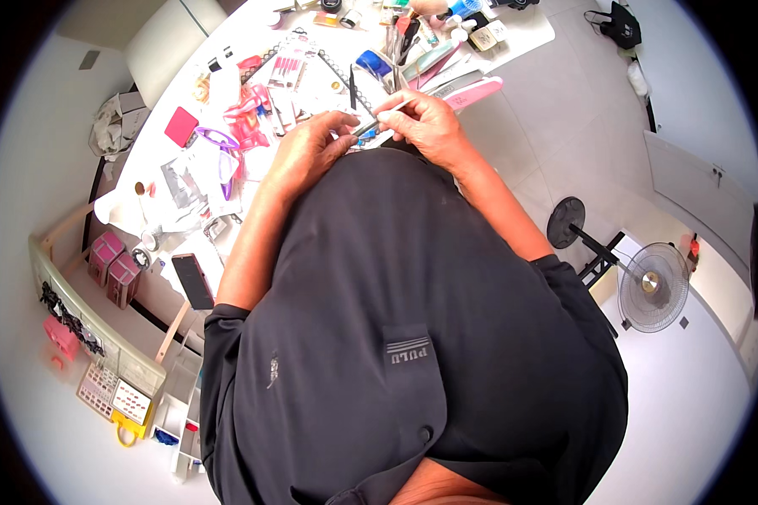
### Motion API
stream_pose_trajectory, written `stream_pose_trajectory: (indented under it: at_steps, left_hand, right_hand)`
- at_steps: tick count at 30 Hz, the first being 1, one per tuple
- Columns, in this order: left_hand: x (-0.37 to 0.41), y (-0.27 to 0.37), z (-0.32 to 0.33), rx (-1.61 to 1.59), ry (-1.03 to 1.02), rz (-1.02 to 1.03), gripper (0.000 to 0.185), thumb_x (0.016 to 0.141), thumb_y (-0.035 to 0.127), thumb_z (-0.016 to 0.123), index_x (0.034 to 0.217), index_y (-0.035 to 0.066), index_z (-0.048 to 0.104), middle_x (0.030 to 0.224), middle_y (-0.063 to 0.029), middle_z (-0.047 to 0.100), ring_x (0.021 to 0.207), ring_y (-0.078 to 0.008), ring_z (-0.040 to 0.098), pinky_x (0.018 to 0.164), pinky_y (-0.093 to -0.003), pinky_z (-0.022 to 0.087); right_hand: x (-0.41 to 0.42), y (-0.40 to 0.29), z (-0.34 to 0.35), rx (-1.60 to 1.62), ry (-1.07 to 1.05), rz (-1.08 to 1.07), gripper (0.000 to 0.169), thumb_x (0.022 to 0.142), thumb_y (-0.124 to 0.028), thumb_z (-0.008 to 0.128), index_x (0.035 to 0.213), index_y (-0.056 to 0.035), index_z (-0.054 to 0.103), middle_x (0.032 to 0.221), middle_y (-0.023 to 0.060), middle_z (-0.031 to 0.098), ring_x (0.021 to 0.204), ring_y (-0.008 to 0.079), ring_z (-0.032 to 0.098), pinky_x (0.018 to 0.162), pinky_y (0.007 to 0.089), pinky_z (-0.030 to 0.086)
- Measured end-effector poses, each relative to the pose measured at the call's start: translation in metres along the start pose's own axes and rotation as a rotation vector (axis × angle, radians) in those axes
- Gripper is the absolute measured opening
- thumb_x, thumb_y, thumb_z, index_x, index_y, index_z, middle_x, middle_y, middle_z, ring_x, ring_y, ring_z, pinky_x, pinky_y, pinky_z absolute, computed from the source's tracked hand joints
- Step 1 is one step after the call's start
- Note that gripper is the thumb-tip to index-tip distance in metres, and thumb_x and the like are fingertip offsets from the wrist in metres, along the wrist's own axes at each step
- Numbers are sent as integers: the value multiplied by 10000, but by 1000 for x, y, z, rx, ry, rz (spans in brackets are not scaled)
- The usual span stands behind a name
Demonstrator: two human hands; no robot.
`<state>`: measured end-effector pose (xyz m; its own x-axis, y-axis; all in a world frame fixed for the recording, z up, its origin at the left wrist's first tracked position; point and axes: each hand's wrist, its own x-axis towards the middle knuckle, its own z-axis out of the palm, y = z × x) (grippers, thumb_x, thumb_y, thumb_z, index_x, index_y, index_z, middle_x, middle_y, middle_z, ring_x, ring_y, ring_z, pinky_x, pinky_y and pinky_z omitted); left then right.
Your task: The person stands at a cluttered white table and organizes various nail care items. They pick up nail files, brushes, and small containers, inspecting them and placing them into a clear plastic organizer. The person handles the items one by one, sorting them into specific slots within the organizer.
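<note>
My right hand pinches a thin, pale stick-like tool between thumb and fingers. The tool slants down to the left, and its darker lower end comes close to my left fingertips. My left hand is curled at the table's near edge, thumb and forefinger turned towards that end. Whether it grips anything is too small to tell. Small blue pieces show between the two hands. Just beyond lies a lace-edged mat with a box of pink-red nail tips on it.
Nail files and a blue item stand beyond my right hand, near small bottles. Pink wrapping, purple-handled scissors and a phone lie to the left. A standing fan is at the right.
</note>
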<state>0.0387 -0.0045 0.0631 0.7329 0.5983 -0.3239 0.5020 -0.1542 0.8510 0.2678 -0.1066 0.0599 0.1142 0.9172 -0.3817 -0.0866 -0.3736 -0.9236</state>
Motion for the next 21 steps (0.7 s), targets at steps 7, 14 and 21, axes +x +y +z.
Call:
stream_pose_trajectory:
  at_steps: [7,14,21]
  left_hand:
    - [-8,-29,7,55,5,-203,314,1034,245,707,1305,89,728,1148,-132,789,983,-267,761,876,-393,581]
    - [-16,-51,12,40,-40,-217,372,1045,273,685,1320,23,699,1191,-177,787,1086,-299,765,944,-395,578]
    - [-17,-56,15,61,-34,-236,375,1043,279,683,1321,28,696,1189,-176,785,1081,-305,764,940,-399,577]
  right_hand:
    - [-27,-27,-49,-75,333,-142,161,1035,-125,707,1146,-20,760,906,7,745,805,65,651,742,241,547]
    - [-43,-43,-78,-391,449,-91,197,1003,-196,747,1136,-52,768,910,8,768,823,88,694,734,277,544]
    - [-37,-28,-60,-722,366,-28,211,994,-297,695,1122,-142,760,933,37,789,843,210,741,758,357,564]
